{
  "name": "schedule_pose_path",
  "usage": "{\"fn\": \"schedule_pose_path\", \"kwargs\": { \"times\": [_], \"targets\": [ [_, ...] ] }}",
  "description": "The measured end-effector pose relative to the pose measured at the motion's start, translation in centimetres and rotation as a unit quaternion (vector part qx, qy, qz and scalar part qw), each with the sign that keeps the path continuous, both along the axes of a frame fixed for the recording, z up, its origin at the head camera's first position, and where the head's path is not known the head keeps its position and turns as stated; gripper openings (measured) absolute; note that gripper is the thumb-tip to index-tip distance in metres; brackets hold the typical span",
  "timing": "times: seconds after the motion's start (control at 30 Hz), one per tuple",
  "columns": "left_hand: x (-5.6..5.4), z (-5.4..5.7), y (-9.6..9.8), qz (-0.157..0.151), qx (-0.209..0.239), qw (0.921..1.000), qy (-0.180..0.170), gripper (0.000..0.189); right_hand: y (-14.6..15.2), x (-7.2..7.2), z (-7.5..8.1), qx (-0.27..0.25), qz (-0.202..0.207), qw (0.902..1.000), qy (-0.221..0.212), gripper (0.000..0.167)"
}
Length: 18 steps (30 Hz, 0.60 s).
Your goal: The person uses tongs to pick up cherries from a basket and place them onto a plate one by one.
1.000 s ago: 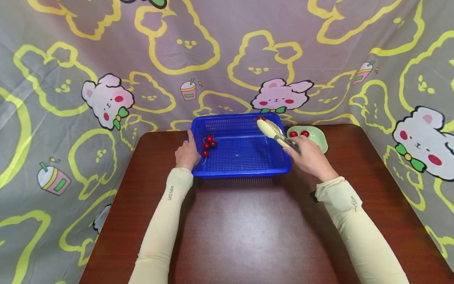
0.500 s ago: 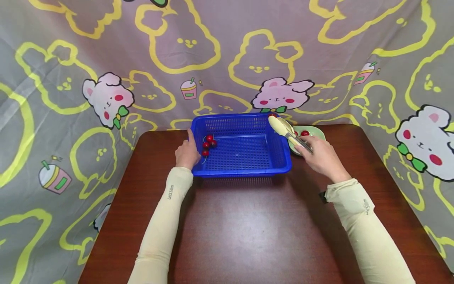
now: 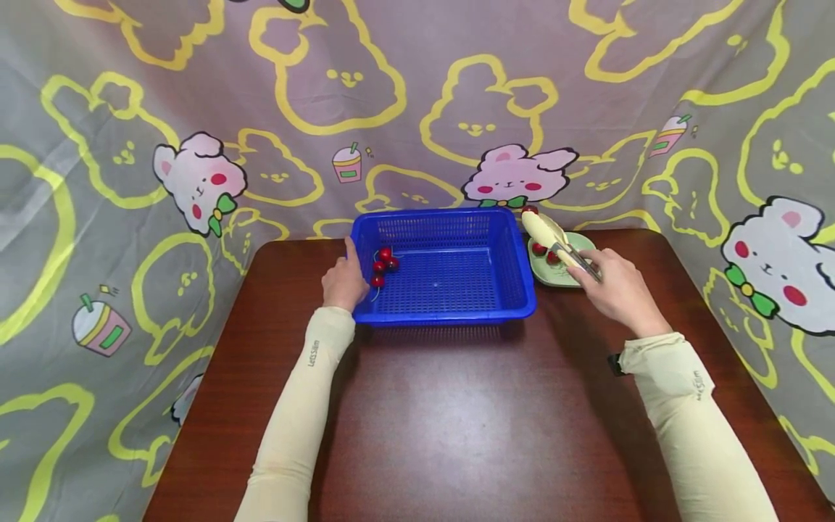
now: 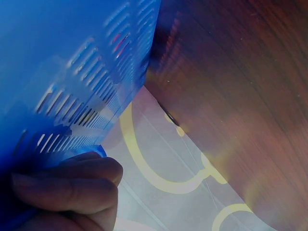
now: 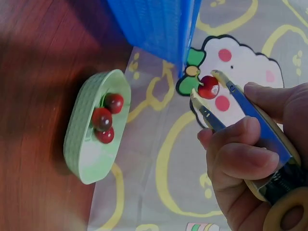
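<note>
On the left, my left hand (image 3: 343, 283) grips the rim of a blue plastic basket (image 3: 443, 317); the left wrist view shows curled fingers (image 4: 82, 192) at that rim. Inside the basket's left end lie several red cherries (image 3: 385, 254), some with green stems. My right hand (image 3: 622, 293) holds cream-tipped metal tongs (image 3: 546, 233) past the basket's right wall. Pinched between the tong tips is one cherry (image 5: 209, 87), seen clearly in the right wrist view. Below the tongs, a pale green dish (image 5: 91, 166) bears 3 cherries (image 5: 102, 119).
Dish and basket stand side by side near the back edge of a brown wooden table (image 3: 443, 420). A patterned cloth (image 3: 404, 94) with yellow outlines and rabbit faces hangs behind the table and at both sides.
My right hand has carried the tongs and their cherry rightward, from over the basket's right end to above the green dish. The left hand and basket have stayed put.
</note>
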<state>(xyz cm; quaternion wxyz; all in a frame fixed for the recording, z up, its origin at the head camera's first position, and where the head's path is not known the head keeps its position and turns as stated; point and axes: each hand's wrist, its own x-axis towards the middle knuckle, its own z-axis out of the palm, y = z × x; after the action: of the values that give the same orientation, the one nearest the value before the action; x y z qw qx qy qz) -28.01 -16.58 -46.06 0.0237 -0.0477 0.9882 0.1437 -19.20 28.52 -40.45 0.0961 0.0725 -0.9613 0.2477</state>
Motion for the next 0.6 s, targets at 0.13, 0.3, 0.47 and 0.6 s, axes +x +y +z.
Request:
{"fn": "schedule_pose_path", "kwargs": {
  "times": [0.13, 0.3, 0.47, 0.6],
  "targets": [
    [0.0, 0.0, 0.1, 0.000, 0.000, 1.0000, -0.002, 0.102, 0.9, 0.1, -0.3, 0.001, -0.006, 1.0000, -0.002, 0.046],
    [0.0, 0.1, 0.1, 0.001, -0.003, 1.0000, -0.002, 0.102, 1.9, 0.1, -0.7, -0.002, -0.013, 0.9998, -0.013, 0.047],
    [0.1, 0.1, 0.1, 0.002, -0.004, 1.0000, -0.003, 0.101, 2.8, 0.1, -1.3, -0.001, -0.019, 0.9995, -0.027, 0.048],
    [0.1, 0.1, 0.1, 0.003, -0.002, 1.0000, -0.005, 0.101, 3.3, 0.0, -1.8, 0.004, -0.025, 0.9993, -0.029, 0.047]
  ]
}}
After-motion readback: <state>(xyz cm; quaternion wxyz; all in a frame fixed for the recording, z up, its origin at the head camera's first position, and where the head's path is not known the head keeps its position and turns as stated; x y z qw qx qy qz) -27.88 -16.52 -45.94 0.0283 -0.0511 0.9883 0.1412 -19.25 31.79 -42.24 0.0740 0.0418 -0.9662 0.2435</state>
